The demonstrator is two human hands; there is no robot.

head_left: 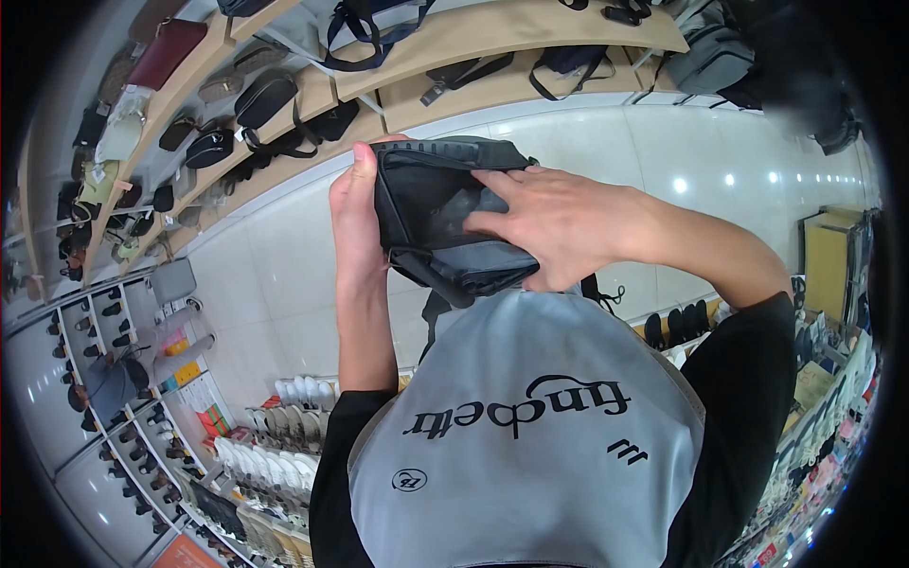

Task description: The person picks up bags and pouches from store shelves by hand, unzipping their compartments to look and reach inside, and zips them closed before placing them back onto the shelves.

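A black and dark grey bag is held up in front of my chest, its mouth open towards me and the dark inside showing. My left hand grips its left side, thumb up along the edge and the other fingers mostly hidden behind. At the right side is my right hand, with two fingers reaching into the opening and the thumb by the lower rim, so it holds that side. A grey lining or pale thing shows deep inside, too dim to name. Below the bag is the grey apron I wear, with black lettering.
Wooden shelves with bags and pouches curve along the far side and left. Racks of shoes stand at lower left, near a person. A grey backpack sits at upper right, and crowded goods line the right. Pale tiled floor lies between.
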